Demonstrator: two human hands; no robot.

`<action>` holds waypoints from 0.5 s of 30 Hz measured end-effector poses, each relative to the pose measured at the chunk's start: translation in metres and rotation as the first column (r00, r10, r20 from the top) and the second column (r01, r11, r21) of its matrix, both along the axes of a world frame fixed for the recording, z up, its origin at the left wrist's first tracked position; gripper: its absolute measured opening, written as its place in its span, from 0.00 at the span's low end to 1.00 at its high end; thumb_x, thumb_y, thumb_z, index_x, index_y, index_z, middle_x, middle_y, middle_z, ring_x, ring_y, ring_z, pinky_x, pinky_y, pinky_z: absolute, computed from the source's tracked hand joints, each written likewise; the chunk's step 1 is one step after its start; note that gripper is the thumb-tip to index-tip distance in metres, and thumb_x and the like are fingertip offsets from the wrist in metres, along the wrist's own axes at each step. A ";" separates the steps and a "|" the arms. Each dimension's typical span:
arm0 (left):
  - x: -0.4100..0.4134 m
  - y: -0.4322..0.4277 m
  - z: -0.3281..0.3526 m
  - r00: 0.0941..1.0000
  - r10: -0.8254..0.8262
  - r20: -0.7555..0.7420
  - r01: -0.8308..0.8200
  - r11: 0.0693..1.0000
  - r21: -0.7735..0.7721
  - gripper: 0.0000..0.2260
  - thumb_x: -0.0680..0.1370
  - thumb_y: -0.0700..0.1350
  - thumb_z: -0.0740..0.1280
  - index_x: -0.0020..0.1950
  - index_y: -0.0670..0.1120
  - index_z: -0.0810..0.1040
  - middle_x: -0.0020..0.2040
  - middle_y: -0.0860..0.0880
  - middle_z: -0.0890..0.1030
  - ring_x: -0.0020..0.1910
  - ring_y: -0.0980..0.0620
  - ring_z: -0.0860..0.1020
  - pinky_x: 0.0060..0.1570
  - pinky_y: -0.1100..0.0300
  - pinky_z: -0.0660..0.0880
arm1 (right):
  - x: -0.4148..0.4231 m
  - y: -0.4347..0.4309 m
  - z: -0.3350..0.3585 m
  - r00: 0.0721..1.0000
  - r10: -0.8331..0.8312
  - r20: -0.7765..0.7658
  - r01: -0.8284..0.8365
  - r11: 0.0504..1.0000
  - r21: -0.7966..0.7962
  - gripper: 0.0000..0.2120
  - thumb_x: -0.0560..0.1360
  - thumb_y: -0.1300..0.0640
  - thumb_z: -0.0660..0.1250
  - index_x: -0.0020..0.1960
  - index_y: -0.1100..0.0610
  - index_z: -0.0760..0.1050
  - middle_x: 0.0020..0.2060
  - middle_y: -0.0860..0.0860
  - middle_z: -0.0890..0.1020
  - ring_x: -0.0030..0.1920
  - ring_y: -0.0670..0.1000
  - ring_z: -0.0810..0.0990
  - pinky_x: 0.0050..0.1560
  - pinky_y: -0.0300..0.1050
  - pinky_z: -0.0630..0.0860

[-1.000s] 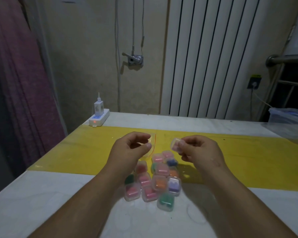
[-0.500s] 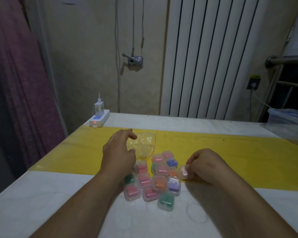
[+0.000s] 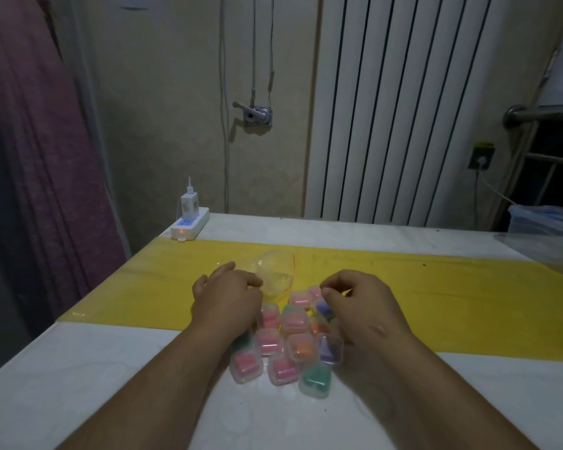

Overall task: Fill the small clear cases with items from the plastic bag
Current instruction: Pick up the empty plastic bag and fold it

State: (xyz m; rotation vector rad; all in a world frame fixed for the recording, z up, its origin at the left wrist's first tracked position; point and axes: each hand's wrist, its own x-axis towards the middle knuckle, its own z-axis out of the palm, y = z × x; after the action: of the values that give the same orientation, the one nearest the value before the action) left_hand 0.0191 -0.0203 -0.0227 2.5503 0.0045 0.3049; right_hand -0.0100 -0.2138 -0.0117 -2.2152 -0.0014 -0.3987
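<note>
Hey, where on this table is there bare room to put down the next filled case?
Bare patches: the yellow strip right of the right hand, up to the clear container; and the white tabletop left of the left hand. Crowded: the cluster of filled cases between the hands and the plastic bag just behind it.

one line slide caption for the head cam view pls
Both hands, left and right, hover over a cluster of small clear cases beside a clear plastic bag.
</note>
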 end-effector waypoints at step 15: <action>-0.025 -0.011 0.028 0.943 -0.140 0.303 0.312 0.690 -0.653 0.21 0.75 0.28 0.65 0.57 0.53 0.79 0.54 0.50 0.80 0.45 0.58 0.82 0.44 0.61 0.81 | -0.009 0.013 0.001 0.938 0.298 0.178 -0.287 0.954 -0.085 0.43 0.75 0.59 0.71 0.65 0.19 0.49 0.75 0.30 0.48 0.52 0.35 0.72 0.57 0.40 0.76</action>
State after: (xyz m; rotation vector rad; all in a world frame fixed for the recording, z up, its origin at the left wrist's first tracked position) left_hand -0.0063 -0.0314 0.0051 1.7188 -0.2443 0.4081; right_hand -0.0194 -0.2013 -0.0109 -2.1818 -0.4453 -0.4445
